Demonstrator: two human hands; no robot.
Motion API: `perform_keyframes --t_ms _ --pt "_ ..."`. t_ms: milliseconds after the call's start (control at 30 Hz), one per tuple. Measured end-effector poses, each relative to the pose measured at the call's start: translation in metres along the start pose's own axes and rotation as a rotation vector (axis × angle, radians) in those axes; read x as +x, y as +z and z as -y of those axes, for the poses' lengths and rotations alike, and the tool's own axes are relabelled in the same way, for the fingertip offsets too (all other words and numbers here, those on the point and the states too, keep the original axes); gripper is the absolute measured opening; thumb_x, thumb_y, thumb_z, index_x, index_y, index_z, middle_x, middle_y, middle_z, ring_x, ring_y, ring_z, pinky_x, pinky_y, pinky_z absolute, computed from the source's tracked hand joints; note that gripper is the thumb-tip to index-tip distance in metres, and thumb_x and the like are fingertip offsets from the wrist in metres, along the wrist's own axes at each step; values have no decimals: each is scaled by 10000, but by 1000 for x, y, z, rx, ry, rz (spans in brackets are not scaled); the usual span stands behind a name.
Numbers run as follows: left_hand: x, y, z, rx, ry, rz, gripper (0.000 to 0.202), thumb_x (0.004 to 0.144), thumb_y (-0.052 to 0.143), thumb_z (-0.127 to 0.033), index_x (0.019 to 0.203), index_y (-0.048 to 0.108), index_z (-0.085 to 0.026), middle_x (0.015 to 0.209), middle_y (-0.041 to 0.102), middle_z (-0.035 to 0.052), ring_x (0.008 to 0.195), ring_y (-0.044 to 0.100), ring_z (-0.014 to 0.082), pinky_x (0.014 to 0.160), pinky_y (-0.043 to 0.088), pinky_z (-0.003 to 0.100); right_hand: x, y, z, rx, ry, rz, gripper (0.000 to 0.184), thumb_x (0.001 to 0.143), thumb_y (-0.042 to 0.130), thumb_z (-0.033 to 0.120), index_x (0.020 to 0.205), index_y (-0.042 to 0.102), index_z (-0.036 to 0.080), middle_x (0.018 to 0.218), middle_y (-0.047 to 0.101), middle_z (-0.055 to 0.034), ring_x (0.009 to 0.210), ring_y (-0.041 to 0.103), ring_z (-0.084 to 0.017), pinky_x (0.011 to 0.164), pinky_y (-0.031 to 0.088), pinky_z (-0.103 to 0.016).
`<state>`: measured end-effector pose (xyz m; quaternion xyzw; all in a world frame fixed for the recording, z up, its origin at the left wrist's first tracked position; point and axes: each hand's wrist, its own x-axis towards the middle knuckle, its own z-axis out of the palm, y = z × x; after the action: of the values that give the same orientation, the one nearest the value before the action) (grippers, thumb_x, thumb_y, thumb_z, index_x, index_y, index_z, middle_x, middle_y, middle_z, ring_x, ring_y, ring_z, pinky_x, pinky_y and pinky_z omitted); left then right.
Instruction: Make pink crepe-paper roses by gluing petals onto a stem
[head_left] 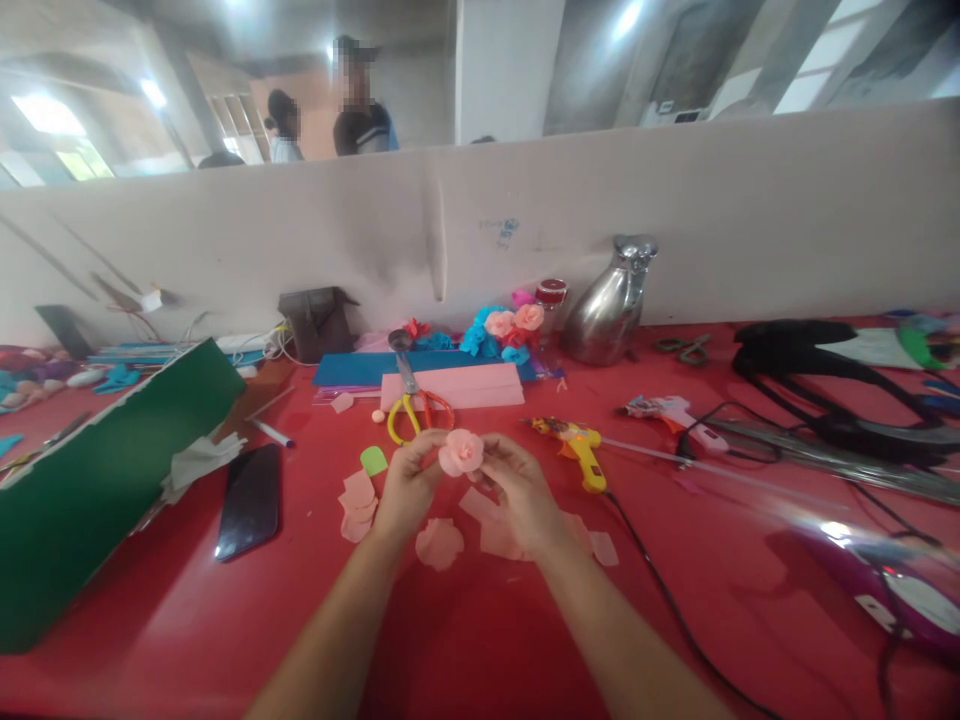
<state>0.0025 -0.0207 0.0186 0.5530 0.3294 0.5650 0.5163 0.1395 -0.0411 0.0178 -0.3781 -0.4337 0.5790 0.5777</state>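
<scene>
A pink paper flower (460, 453) with layered petals is held up between both hands over the red table. My left hand (411, 482) pinches its left side, and my right hand (519, 490) grips it from the right, its fingertips partly behind the petals. Loose pink paper petals (439, 543) lie on the table below, with more petals (358, 503) and a green rounded piece (373, 460) by my left wrist. Just beyond the flower are scissors (409, 395) with yellow and orange handles. A yellow glue gun (581, 445) rests right of my right hand.
At left are a green board (112, 480) and a phone (249, 500). Blue sheets (352, 368), finished paper flowers (499, 330) and a metal jug (611, 300) stand along the back wall. A pink glue gun (679, 415) and trailing cords (660, 590) are at right.
</scene>
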Motion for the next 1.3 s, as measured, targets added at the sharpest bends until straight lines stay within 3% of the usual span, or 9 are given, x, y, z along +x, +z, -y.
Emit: perform_keyframes --t_ms 233,367,667,1033,1300 --pt "0 -2 11 -88 -46 38 96 666 680 -237 738 715 -182 778 657 38 714 564 152 666 431 270 0 0 2 60 -13 29 115 753 609 308 773 626 196 655 512 17 582 417 -98 548 317 -232" --pt "-1 -2 11 -140 -87 28 158 641 704 -218 792 682 -177 752 646 24 688 560 130 641 433 243 0 -2 2 85 27 23 125 714 642 309 773 635 200 705 553 5 603 448 -109 562 334 -239" --pt "1 -6 18 -263 -197 61 196 596 739 -207 764 643 -176 719 636 15 682 570 132 630 432 240 0 -1 1 70 11 63 83 688 664 265 721 626 198 627 499 31 557 387 -90 526 283 -228" --pt "0 4 25 -512 -299 164 202 633 713 -242 798 638 -153 719 615 30 667 553 133 677 436 281 2 2 4 68 51 44 72 717 601 238 667 602 185 514 454 51 475 341 -72 483 236 -232" --pt "-1 6 22 -553 -445 96 205 644 721 -188 833 648 -162 735 596 4 621 518 61 607 410 185 3 1 4 190 99 21 91 720 591 257 670 603 182 577 505 41 512 404 -76 526 297 -229"
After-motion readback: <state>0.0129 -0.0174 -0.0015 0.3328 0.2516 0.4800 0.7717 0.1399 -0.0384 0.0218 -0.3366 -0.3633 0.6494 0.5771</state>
